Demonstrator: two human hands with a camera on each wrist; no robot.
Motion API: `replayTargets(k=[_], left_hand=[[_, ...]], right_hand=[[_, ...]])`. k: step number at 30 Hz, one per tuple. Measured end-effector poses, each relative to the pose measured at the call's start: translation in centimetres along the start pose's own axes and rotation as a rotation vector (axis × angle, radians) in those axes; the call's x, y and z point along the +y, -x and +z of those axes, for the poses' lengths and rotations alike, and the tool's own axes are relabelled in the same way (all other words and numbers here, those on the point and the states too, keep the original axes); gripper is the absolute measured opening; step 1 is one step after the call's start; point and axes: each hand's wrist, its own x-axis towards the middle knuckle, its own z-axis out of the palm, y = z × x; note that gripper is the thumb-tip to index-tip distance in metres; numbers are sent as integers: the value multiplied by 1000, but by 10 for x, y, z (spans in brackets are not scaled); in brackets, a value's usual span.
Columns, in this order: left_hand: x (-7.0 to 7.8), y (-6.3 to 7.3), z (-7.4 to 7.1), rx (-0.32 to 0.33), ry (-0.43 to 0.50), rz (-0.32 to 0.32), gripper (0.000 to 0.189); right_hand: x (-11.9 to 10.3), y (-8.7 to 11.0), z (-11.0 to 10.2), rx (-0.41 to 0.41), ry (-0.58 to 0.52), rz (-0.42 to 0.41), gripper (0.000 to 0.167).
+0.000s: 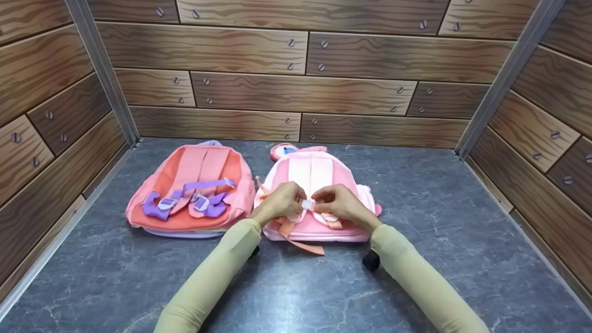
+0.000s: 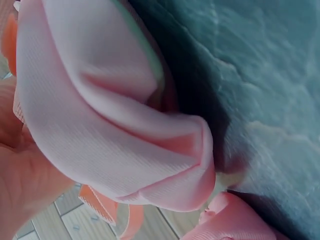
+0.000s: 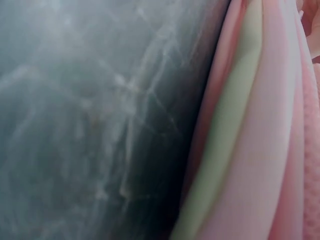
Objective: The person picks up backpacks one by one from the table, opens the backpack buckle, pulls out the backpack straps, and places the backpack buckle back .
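Observation:
A light-pink backpack (image 1: 319, 231) lies with its strap side up on the dark table. Between the two hands, over the middle of the backpack, a small white buckle (image 1: 307, 204) joins the orange chest strap. My left hand (image 1: 284, 200) pinches the buckle from the left with curled fingers. From the other side my right hand (image 1: 343, 203) pinches its right end, where the orange webbing meets it. A loose orange strap (image 1: 305, 247) trails off the backpack's lower edge. Pink fabric (image 2: 110, 125) fills much of the left wrist view and hides the left fingertips.
Close by on the left lies a coral backpack (image 1: 185, 222) with purple straps (image 1: 215, 206). A pink plush piece with an eye (image 1: 284, 150) sticks out behind the light-pink one. Wood-patterned walls (image 1: 305, 92) enclose the marbled table (image 1: 439, 199) at the back and sides.

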Motion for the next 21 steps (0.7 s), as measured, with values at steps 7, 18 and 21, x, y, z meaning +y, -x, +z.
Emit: replayTargets(k=[7, 18, 21], left_hand=[[-5, 5, -2, -8, -20, 55, 19], [-7, 5, -2, 8, -87, 175, 15], [-7, 6, -2, 4, -85, 172, 15]], right_hand=[[0, -2, 7, -4, 16, 12, 28], [-5, -2, 10, -22, 33, 19, 25], [-7, -3, 12, -10, 73, 9, 26]])
